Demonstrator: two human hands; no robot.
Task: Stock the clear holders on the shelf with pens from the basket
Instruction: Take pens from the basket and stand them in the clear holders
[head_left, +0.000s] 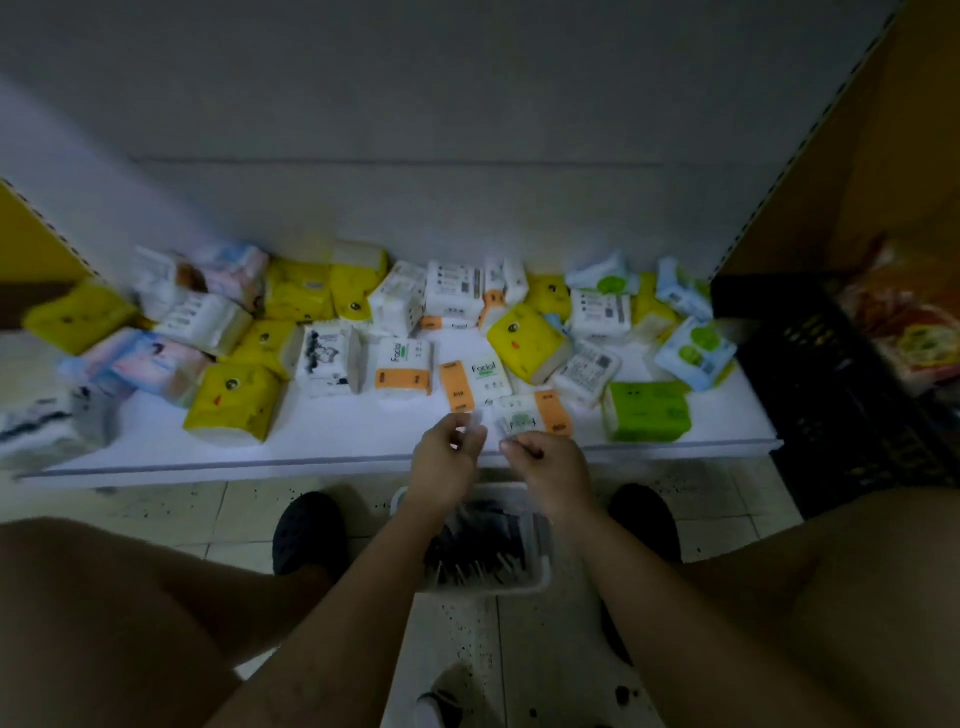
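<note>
The basket (537, 540) of pens (483, 551) sits on the floor between my feet, at six o'clock from my hands, within easy reach. My left hand (447, 462) and right hand (550, 467) hover close together over the shelf (332, 431) edge, fingers curled; whether either pinches anything I cannot tell. Tissue packs (405, 364) crowd twelve o'clock; no clear holders visible.

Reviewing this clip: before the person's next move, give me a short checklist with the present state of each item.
1. White plastic basket of dark pens within reach on the floor between the feet: ok.
2. Left hand holding a pen: cannot tell, something small and pale is pinched, blurred.
3. Right hand holding a pen: cannot tell.
4. Clear holders in view on the white shelf: not ok, none seen.
5. Shelf front edge bare near hands: ok; tissue packs lie behind.
</note>
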